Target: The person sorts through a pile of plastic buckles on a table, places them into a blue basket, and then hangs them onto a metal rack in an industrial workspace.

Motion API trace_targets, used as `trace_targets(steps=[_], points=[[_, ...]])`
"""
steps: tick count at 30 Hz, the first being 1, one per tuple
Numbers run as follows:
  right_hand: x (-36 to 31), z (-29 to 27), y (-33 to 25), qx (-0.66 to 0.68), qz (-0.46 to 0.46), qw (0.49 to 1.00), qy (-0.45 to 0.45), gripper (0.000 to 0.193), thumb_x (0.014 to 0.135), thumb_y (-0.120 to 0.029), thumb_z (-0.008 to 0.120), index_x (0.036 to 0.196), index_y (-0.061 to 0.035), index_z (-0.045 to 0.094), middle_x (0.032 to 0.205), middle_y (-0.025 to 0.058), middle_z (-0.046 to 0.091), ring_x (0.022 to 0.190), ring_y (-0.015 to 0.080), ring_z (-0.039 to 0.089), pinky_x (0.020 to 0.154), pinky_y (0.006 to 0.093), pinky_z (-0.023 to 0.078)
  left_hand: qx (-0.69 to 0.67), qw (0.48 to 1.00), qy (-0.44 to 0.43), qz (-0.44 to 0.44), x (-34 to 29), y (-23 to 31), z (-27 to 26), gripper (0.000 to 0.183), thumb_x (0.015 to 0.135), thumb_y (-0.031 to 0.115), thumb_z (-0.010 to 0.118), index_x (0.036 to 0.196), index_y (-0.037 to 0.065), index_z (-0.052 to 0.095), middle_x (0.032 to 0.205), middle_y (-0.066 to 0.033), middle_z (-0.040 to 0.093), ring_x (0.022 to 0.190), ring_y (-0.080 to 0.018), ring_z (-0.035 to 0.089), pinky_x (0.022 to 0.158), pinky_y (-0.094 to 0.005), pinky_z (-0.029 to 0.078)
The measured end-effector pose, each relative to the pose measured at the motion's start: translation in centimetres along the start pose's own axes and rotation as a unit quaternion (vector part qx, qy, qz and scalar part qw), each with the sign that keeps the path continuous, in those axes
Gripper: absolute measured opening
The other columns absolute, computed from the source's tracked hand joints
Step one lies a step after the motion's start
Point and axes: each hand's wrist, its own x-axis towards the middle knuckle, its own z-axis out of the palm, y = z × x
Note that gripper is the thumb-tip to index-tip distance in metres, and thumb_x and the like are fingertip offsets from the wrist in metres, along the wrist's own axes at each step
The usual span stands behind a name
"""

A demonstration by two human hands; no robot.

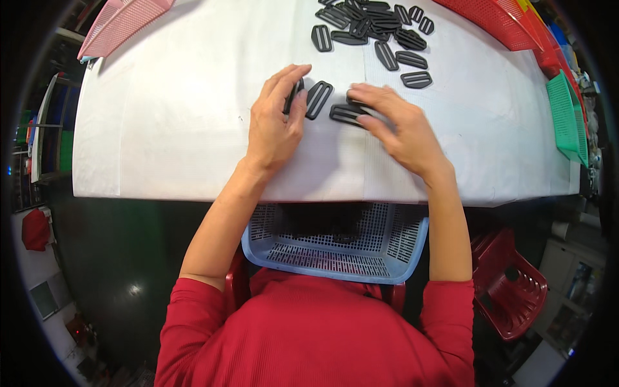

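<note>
A person in a red shirt (pixel 322 335) sits at the near side, forearms reaching forward from short red sleeves. To the right, on the near side, stands a dark red plastic chair (pixel 516 303). Between the person's body and the worktop (pixel 187 129) sits a blue basket (pixel 329 267) with slotted walls, its far part under the worktop's near edge; inside it lies a dark mass, too shaded to make out piece by piece.

On the white worktop, the left hand (pixel 274 126) has a narrow grip: thumb and fingers close about a black buckle (pixel 294 97), mostly hidden by the hand. Just to its right lies a second two-slotted buckle (pixel 318 100), slanting, between the two hands. Farther right, the right hand (pixel 401 122) reaches over another buckle (pixel 347 115), thumb at its right end, with one more black piece (pixel 353 99) partly under the fingers just beyond. This hand is blurred, its thumb apart from the fingers; whether its grip holds either piece I cannot tell.

Beyond the hands, several loose buckles (pixel 416 80) lie around a heap of black buckles (pixel 377 19) at the far side. A green basket (pixel 569 122) stands at the right edge, a red basket (pixel 493 24) far right, and a pink basket (pixel 126 27) far left.
</note>
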Motion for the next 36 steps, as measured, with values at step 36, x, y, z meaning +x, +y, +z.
trace_targets(steps=[36], points=[[-3.3, -1.9, 1.3, -0.149, 0.133, 0.980, 0.008, 0.029, 0.092, -0.032, 0.056, 0.114, -0.0158, 0.066, 0.125, 0.0030, 0.061, 0.128, 0.0245, 0.046, 0.111, 0.0527, 0.024, 0.155, 0.952, -0.245, 0.095, -2.4, 2.6, -1.2, 0.043, 0.087, 0.010, 0.059, 0.129, 0.002, 0.052, 0.137, -0.0164, 0.049, 0.130, -0.0310, 0.044, 0.108, -0.0429, 0.033]])
